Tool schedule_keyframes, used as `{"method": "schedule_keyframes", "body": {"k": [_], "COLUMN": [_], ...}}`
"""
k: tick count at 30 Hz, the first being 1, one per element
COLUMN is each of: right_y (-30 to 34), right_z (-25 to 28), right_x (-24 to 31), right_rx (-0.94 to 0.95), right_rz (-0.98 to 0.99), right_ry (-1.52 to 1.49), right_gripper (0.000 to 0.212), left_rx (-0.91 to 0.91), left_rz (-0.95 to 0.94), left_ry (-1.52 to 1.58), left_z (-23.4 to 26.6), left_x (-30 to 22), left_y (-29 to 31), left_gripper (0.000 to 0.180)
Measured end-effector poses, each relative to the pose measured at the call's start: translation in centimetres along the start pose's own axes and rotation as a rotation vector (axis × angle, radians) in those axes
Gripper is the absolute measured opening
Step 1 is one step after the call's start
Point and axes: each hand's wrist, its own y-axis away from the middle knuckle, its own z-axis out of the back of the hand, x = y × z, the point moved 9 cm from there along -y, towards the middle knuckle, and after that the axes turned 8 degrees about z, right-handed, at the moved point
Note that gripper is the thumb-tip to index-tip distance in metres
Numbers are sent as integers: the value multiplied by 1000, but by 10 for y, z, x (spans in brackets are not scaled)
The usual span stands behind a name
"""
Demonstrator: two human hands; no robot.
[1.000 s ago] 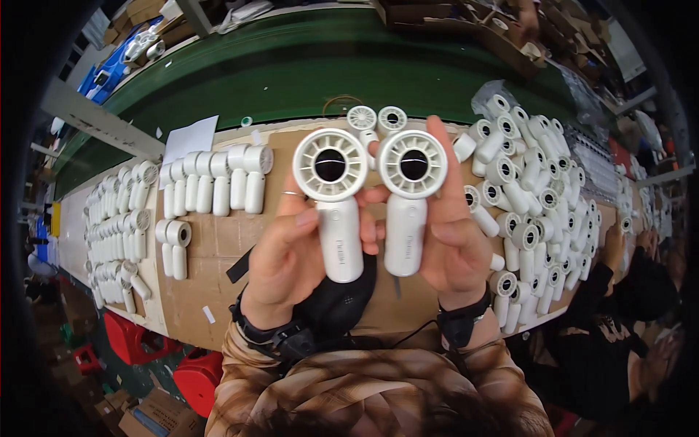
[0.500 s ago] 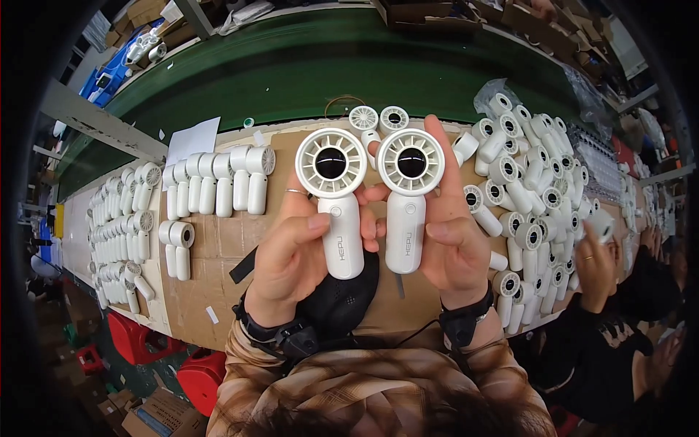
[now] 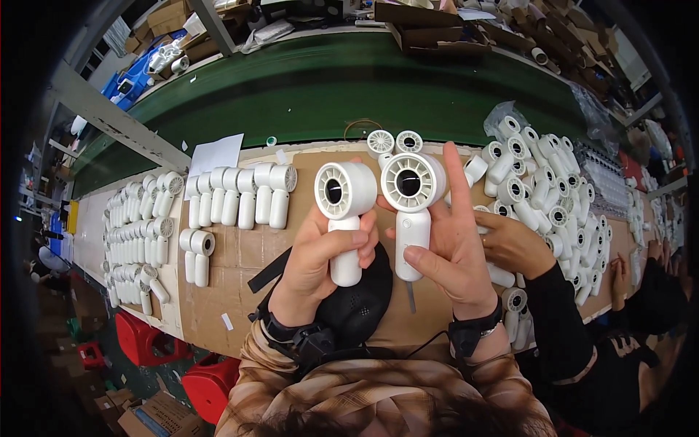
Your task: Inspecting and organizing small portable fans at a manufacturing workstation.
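Two white handheld fans are raised side by side over the cardboard. My left hand (image 3: 309,258) is closed around the handle of the left fan (image 3: 358,193), whose round head is turned sideways. The right fan (image 3: 413,237) faces me more squarely, with its slotted grille and dark centre showing; my right hand (image 3: 457,251) grips its handle, thumb in front and one finger pointing up. Just beyond them lie two more fans (image 3: 408,141), partly hidden by the raised one. Below my hands rests a black mesh-like object (image 3: 364,309), partly covered by my left hand.
Rows of white fans (image 3: 240,197) line the left side, near a white paper sheet (image 3: 217,153). At right is a heap of fans (image 3: 542,189), with another person's hand (image 3: 518,242) reaching in beside my right hand. A green belt (image 3: 313,87) runs across the back.
The left fan has turned from facing me to a sideways angle, and the right one has turned slightly. Another person's hand has come in from the right. The whole view has shifted a little.
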Motion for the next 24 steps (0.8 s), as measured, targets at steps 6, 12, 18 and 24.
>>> {"method": "schedule_keyframes", "body": {"k": [6, 12, 18, 24], "right_y": [-1, 0, 2, 17], "right_z": [-2, 2, 6, -12], "right_x": [1, 0, 7, 37], "right_rx": [-22, -13, 66, 76], "right_rz": [-6, 2, 213, 478], "right_ry": [17, 149, 828, 1231], "right_gripper": [98, 91, 77, 75], "left_rx": [-25, 262, 619, 945], "left_rz": [8, 50, 70, 89], "left_ry": [-67, 256, 569, 696], "left_z": [2, -10, -21, -38], "left_x": [-4, -1, -7, -14], "left_y": [1, -1, 12, 20], "left_gripper": [76, 73, 103, 106]}}
